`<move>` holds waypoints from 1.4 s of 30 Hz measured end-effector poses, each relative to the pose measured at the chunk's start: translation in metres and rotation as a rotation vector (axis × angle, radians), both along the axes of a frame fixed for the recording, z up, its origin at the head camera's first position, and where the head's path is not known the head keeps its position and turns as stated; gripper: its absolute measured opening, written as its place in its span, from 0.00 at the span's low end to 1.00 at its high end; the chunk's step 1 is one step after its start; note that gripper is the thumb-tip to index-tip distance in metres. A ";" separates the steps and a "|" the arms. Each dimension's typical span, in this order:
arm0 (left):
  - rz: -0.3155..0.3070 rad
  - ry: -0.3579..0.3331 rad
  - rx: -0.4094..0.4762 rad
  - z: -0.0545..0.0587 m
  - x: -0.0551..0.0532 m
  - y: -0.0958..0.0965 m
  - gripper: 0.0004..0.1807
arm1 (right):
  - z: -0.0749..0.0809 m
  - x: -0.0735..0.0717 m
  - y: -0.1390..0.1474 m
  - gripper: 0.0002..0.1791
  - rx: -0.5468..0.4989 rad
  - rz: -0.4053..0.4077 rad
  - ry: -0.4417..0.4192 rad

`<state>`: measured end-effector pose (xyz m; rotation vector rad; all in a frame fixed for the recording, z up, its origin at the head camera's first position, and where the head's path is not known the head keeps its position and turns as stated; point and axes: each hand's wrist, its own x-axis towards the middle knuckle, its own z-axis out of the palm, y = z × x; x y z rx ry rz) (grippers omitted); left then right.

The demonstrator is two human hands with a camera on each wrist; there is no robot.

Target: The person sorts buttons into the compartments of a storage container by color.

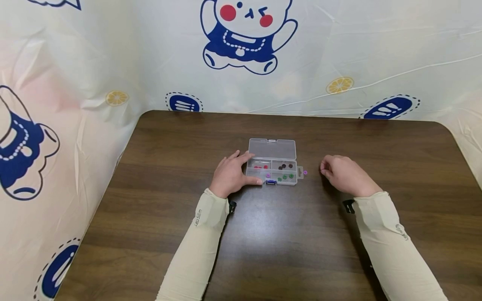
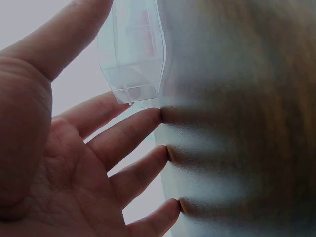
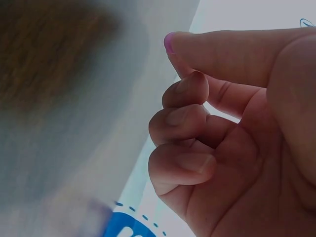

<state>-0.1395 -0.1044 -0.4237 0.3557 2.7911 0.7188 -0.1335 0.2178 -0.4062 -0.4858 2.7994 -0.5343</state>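
A clear plastic compartment box (image 1: 272,170) lies on the table with its lid (image 1: 272,149) raised at the back. My left hand (image 1: 231,173) holds its left end, thumb along the front edge and index finger at the back; the left wrist view shows the other fingertips resting on the table. Inside are red pieces (image 1: 260,167) at back left, dark brown pieces (image 1: 285,166) at back right, green pieces (image 1: 285,177) at front right and a purple piece (image 1: 268,175) at front left. Right of the box, my right hand (image 1: 344,173) pinches a small purple piece (image 3: 169,43) between thumb and index finger.
Another small round purple piece (image 1: 305,172) lies beside the hanging tab (image 1: 300,172) on the box's right end. The brown wooden table (image 1: 286,251) meets a printed cloth (image 1: 293,90) at its back and left edges.
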 end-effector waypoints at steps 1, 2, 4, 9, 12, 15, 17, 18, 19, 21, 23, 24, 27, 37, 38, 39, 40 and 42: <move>0.001 -0.001 0.001 0.000 0.000 0.000 0.50 | 0.001 0.000 -0.001 0.03 0.001 0.001 0.004; 0.002 -0.001 0.002 0.000 0.000 0.000 0.50 | 0.002 0.000 -0.001 0.02 0.002 0.001 0.006; 0.001 -0.001 0.002 0.001 -0.001 0.000 0.49 | 0.004 0.000 -0.002 0.02 0.003 0.001 0.007; -0.002 -0.001 -0.002 0.001 -0.001 0.001 0.49 | 0.007 0.000 -0.006 0.02 0.001 0.001 0.003; -0.001 -0.002 -0.003 0.001 -0.002 0.001 0.49 | 0.008 0.000 -0.008 0.02 -0.001 0.001 0.003; 0.000 -0.004 -0.004 0.001 -0.003 0.001 0.49 | 0.008 -0.001 -0.011 0.03 -0.007 0.006 0.010; 0.000 -0.007 -0.006 0.001 -0.003 0.001 0.49 | 0.008 -0.001 -0.012 0.03 -0.010 0.008 0.016; 0.000 -0.009 -0.006 0.001 -0.003 0.001 0.49 | 0.009 -0.002 -0.013 0.03 -0.011 0.010 0.019; 0.000 -0.011 -0.006 0.001 -0.003 0.001 0.49 | 0.009 -0.002 -0.014 0.02 -0.012 0.011 0.022; -0.001 -0.012 -0.005 0.001 -0.003 0.002 0.49 | 0.009 -0.002 -0.016 0.02 -0.015 0.015 0.031; -0.001 -0.012 -0.005 0.002 -0.003 0.002 0.49 | 0.010 -0.002 -0.018 0.02 -0.019 0.018 0.034; -0.001 -0.012 -0.005 0.002 -0.003 0.002 0.49 | 0.010 -0.002 -0.019 0.02 -0.021 0.020 0.039; 0.003 -0.013 -0.004 0.002 -0.003 0.002 0.49 | 0.011 -0.002 -0.022 0.02 -0.031 0.027 0.046; 0.008 -0.018 0.008 0.002 0.000 0.001 0.49 | 0.012 -0.002 -0.034 0.02 -0.045 0.033 0.043; 0.007 -0.017 0.010 0.002 0.000 0.001 0.49 | 0.012 -0.002 -0.035 0.03 -0.048 0.038 0.047; 0.007 -0.016 0.010 0.001 0.000 0.001 0.48 | 0.012 -0.002 -0.037 0.03 -0.051 0.041 0.049; 0.008 -0.017 0.010 0.001 0.000 0.001 0.48 | 0.012 -0.002 -0.038 0.03 -0.054 0.043 0.047; 0.008 -0.018 0.010 0.001 0.001 0.001 0.49 | 0.011 -0.002 -0.041 0.02 -0.059 0.048 0.050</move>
